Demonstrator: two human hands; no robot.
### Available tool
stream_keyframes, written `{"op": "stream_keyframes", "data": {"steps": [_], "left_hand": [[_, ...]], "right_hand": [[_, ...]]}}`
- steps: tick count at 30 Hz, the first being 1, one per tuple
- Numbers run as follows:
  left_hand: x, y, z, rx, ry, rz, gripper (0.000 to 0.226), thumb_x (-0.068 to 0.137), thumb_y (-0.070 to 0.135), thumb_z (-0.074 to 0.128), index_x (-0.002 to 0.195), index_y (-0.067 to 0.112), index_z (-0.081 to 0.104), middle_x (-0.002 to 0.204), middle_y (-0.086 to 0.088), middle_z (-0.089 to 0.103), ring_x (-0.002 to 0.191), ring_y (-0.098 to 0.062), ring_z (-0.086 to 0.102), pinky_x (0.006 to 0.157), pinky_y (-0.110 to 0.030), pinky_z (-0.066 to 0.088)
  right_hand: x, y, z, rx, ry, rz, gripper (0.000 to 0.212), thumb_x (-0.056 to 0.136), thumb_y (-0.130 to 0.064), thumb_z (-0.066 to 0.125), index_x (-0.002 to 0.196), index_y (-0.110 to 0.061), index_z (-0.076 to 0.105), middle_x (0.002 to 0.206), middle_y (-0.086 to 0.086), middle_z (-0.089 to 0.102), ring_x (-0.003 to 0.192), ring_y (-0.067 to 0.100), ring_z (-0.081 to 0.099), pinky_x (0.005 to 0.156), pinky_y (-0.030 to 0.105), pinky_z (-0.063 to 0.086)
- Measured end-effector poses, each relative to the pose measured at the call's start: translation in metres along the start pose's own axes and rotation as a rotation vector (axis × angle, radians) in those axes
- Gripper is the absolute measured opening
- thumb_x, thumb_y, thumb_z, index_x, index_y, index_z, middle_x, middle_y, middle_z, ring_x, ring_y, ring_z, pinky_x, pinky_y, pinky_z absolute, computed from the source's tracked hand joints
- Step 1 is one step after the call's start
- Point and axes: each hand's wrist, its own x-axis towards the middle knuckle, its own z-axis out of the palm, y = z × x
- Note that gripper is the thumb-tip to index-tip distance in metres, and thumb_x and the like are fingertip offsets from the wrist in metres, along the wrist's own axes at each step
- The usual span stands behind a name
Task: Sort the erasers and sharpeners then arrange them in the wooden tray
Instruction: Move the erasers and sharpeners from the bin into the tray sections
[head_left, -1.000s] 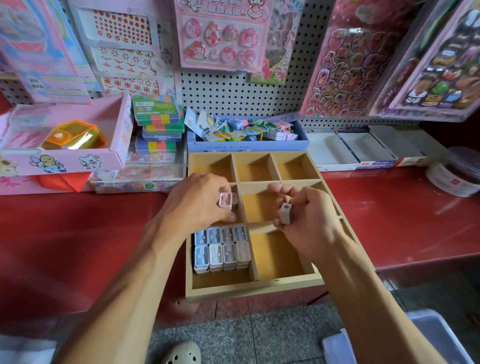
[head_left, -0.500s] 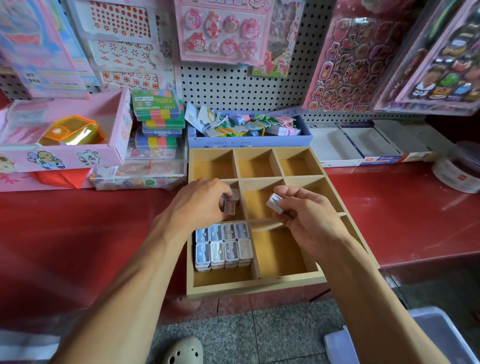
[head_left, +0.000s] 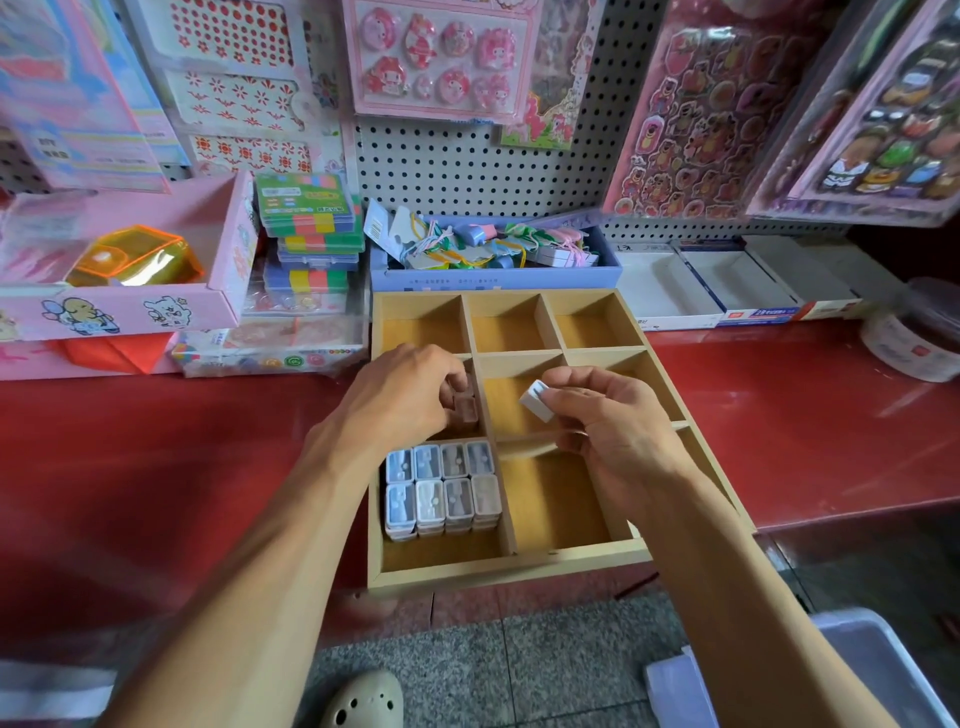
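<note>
A wooden tray (head_left: 511, 566) with several compartments sits on the red counter, its near edge overhanging. In its long left compartment lie two rows of small pale sharpeners (head_left: 442, 488), stacked two deep. My left hand (head_left: 400, 400) pinches a pinkish sharpener (head_left: 464, 402) low in that same compartment, just behind the rows. My right hand (head_left: 608, 421) pinches a white sharpener (head_left: 535, 399) above the middle compartment. The other compartments are bare wood.
A blue box (head_left: 496, 270) of tangled small items stands behind the tray. White boxes (head_left: 727, 283) lie to its right, a pink box (head_left: 130, 306) and stacked colourful cases (head_left: 311, 234) to its left. A pegboard with sticker packs hangs behind. A grey bin (head_left: 878, 670) sits on the floor.
My left hand has lowered its pinkish sharpener into the left compartment. My right hand has turned its sharpeners from upright to tilted and shifted slightly right.
</note>
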Motion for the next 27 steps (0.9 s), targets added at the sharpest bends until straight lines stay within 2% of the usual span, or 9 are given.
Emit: {"op": "stream_keyframes", "data": {"steps": [3, 6, 8, 10, 13, 16, 20, 23, 27], "left_hand": [[-0.007, 0.013, -0.012, -0.156, 0.024, 0.027, 0.029, 0.069, 0.035, 0.084, 0.094, 0.031, 0.071, 0.078, 0.017, 0.068, 0.065, 0.006, 0.057, 0.062, -0.018, 0.045], [-0.018, 0.034, -0.015, -0.366, 0.024, 0.098, 0.032, 0.065, 0.035, 0.087, 0.092, 0.028, 0.071, 0.073, 0.022, 0.066, 0.061, 0.001, 0.057, 0.063, -0.020, 0.047], [-0.021, 0.041, -0.011, -0.430, 0.096, 0.123, 0.028, 0.067, 0.031, 0.086, 0.087, 0.025, 0.070, 0.063, 0.027, 0.061, 0.055, 0.000, 0.053, 0.057, -0.019, 0.043], [-0.021, 0.043, -0.008, -0.448, 0.178, 0.136, 0.024, 0.069, 0.027, 0.087, 0.084, 0.021, 0.068, 0.059, 0.024, 0.058, 0.053, -0.001, 0.051, 0.053, -0.015, 0.040], [-0.019, 0.044, -0.009, -0.534, 0.207, 0.165, 0.029, 0.068, 0.021, 0.089, 0.081, 0.018, 0.064, 0.068, 0.015, 0.064, 0.054, -0.005, 0.056, 0.052, -0.020, 0.045], [-0.018, 0.045, -0.010, -0.597, 0.181, 0.183, 0.037, 0.067, 0.019, 0.089, 0.094, 0.022, 0.064, 0.086, 0.008, 0.069, 0.063, -0.016, 0.063, 0.057, -0.029, 0.051], [-0.017, 0.042, -0.012, -0.532, 0.150, 0.196, 0.028, 0.069, 0.027, 0.087, 0.091, 0.026, 0.070, 0.080, 0.006, 0.069, 0.062, -0.013, 0.062, 0.057, -0.027, 0.051], [-0.016, 0.040, -0.012, -0.411, 0.136, 0.185, 0.027, 0.068, 0.025, 0.086, 0.089, 0.029, 0.069, 0.076, 0.009, 0.065, 0.061, -0.010, 0.060, 0.060, -0.033, 0.053], [-0.018, 0.039, -0.010, -0.386, 0.087, 0.184, 0.023, 0.068, 0.023, 0.084, 0.086, 0.028, 0.070, 0.068, 0.009, 0.061, 0.056, -0.004, 0.051, 0.057, -0.028, 0.048]], "right_hand": [[-0.002, 0.001, 0.003, 0.105, -0.021, -0.007, 0.010, 0.090, 0.000, 0.067, 0.085, -0.008, 0.070, 0.078, 0.007, 0.068, 0.065, 0.012, 0.058, 0.060, 0.024, 0.051], [-0.002, 0.000, 0.008, 0.217, -0.054, 0.023, 0.015, 0.095, 0.003, 0.059, 0.085, -0.004, 0.067, 0.073, 0.006, 0.062, 0.062, 0.011, 0.056, 0.060, 0.023, 0.053], [-0.001, -0.001, 0.011, 0.266, -0.071, 0.038, 0.017, 0.097, 0.004, 0.054, 0.088, -0.002, 0.067, 0.072, 0.007, 0.060, 0.061, 0.011, 0.055, 0.060, 0.024, 0.053], [-0.002, -0.002, 0.013, 0.284, -0.089, 0.039, 0.018, 0.097, 0.005, 0.053, 0.089, -0.002, 0.068, 0.071, 0.008, 0.060, 0.061, 0.012, 0.054, 0.061, 0.024, 0.050], [-0.003, -0.003, 0.013, 0.332, -0.111, 0.045, 0.018, 0.097, 0.005, 0.051, 0.090, -0.001, 0.066, 0.073, 0.010, 0.059, 0.060, 0.011, 0.052, 0.059, 0.023, 0.047], [-0.002, -0.003, 0.011, 0.336, -0.133, 0.056, 0.016, 0.097, 0.004, 0.051, 0.096, 0.000, 0.065, 0.078, 0.012, 0.058, 0.061, 0.012, 0.051, 0.059, 0.023, 0.046], [-0.003, -0.001, 0.007, 0.219, -0.113, 0.038, 0.015, 0.099, -0.013, 0.057, 0.095, -0.005, 0.068, 0.080, 0.009, 0.061, 0.065, 0.013, 0.055, 0.062, 0.027, 0.046], [-0.005, -0.002, 0.009, -0.008, -0.060, -0.053, 0.024, 0.092, -0.031, 0.069, 0.095, -0.006, 0.069, 0.077, 0.003, 0.067, 0.068, 0.014, 0.059, 0.062, 0.028, 0.049], [-0.006, -0.003, 0.016, -0.183, -0.019, -0.166, 0.021, 0.091, -0.024, 0.073, 0.088, -0.002, 0.071, 0.065, -0.001, 0.069, 0.061, 0.014, 0.061, 0.062, 0.030, 0.054]]}}
